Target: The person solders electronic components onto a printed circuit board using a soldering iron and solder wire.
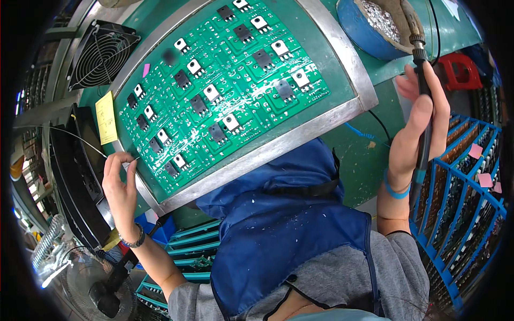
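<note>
A large green circuit board lies in a metal frame in front of me, solder side up, with black and bare-metal three-legged transistors in rows. At the board's left edge, my left hand pinches a thin solder wire, its tip just over the frame. My right hand is wrapped round the black handle of a soldering iron, raised to the right of the frame. The iron's metal end reaches the rim of a blue round tub with silvery solder scraps inside.
A yellow note sticks by the frame's left side. A black fan stands at the far left, a floor fan at the near left. Blue racks of boards stand at the right, below a red stool.
</note>
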The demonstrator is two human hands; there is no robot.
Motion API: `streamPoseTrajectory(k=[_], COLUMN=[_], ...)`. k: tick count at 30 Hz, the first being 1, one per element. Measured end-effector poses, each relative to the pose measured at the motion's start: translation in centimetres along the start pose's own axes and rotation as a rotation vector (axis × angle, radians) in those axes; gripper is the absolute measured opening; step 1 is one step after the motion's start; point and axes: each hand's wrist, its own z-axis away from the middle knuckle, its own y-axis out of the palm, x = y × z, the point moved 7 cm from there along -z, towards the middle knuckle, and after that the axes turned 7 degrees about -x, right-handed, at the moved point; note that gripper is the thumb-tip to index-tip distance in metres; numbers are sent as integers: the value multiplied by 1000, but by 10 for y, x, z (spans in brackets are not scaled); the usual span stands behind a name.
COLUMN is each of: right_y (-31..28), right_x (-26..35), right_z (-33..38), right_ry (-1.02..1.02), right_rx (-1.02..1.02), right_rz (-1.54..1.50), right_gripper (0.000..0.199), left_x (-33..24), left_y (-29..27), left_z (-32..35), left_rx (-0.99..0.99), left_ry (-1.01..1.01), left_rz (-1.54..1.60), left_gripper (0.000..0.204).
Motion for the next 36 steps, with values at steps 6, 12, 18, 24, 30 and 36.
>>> streamPoseTrajectory(k=[6, 12, 18, 24, 30, 36], right_y=[-5, -5, 22, 55, 65, 60], right_x=[-8, -7, 0, 8, 3, 9], right_z=[-4, 2, 17, 25, 31, 31], right_ry=[45, 50, -157, -267, -182, -231], right_rx=[15, 50, 287, 330, 335, 281], right_rz=[18, 39, -56, -128, -191, -221], right_gripper=[33, 41, 32, 50, 50, 50], left_x=[1, -41, -85, -64, -45, -29], left_y=[-22, -20, 10, 10, 7, 19], left_z=[6, 24, 21, 23, 27, 36], left_rx=[31, 144, 256, 121, -96, -135], left_ry=[-128, -219, -66, -180, -317, -429], left_rz=[78, 452, 458, 442, 221, 337], left_gripper=[5, 7, 10, 19, 40, 49])
